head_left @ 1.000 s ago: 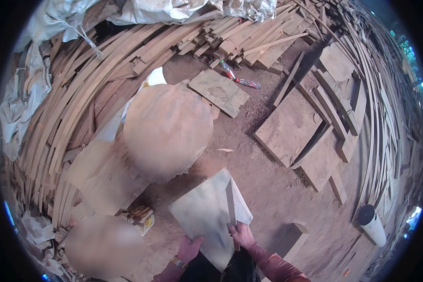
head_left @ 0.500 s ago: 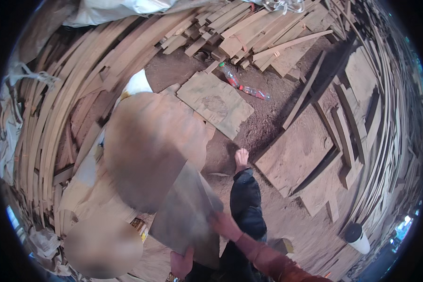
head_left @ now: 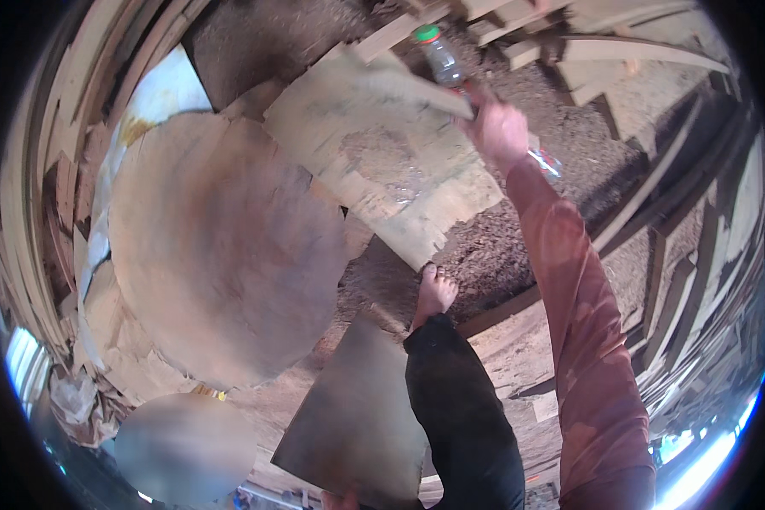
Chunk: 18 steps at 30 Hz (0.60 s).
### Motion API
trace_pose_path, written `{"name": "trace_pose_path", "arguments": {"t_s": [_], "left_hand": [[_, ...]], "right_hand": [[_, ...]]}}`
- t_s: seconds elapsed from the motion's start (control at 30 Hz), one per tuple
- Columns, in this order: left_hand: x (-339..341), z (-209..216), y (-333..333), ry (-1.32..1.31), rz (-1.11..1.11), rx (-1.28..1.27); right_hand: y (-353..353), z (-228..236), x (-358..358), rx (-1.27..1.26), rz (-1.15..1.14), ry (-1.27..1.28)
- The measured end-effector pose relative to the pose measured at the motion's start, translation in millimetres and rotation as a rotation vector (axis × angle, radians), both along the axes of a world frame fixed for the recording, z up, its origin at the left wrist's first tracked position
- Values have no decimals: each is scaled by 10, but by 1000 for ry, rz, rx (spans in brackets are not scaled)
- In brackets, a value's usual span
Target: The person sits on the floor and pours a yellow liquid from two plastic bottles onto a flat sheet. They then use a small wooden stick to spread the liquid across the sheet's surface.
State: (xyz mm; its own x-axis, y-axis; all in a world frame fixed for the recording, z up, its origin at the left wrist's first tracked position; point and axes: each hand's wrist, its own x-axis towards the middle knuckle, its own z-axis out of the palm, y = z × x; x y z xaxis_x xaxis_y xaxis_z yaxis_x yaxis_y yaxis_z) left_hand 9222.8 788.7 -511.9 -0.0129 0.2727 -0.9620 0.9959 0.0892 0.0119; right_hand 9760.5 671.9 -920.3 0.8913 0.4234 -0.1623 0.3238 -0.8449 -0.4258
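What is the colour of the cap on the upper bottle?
The cap is green, showing best in the head view.

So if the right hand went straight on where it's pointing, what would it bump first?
The right hand would probably meet the clear bottle with the green cap first; the hand could pass above it, since depth is unclear.

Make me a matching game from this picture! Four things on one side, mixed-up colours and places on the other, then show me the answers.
Things:
1. bottle cap
2. left hand
3. trouser leg
4. right hand

Colours and places:
A. black
B. close to the clear bottle
C. green
D. at the lower edge of the flat board

Right pairs: 1-C, 2-D, 3-A, 4-B
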Motion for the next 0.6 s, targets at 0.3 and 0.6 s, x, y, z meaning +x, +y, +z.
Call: {"name": "trace_pose_path", "arguments": {"t_s": [0.3, 0.6], "left_hand": [[-443, 172, -423, 25, 37, 4], [-1472, 657, -497, -244, 52, 125]], "right_hand": [[129, 517, 4, 492, -135, 255], [348, 4211, -999, 1393, 35, 656]]}}
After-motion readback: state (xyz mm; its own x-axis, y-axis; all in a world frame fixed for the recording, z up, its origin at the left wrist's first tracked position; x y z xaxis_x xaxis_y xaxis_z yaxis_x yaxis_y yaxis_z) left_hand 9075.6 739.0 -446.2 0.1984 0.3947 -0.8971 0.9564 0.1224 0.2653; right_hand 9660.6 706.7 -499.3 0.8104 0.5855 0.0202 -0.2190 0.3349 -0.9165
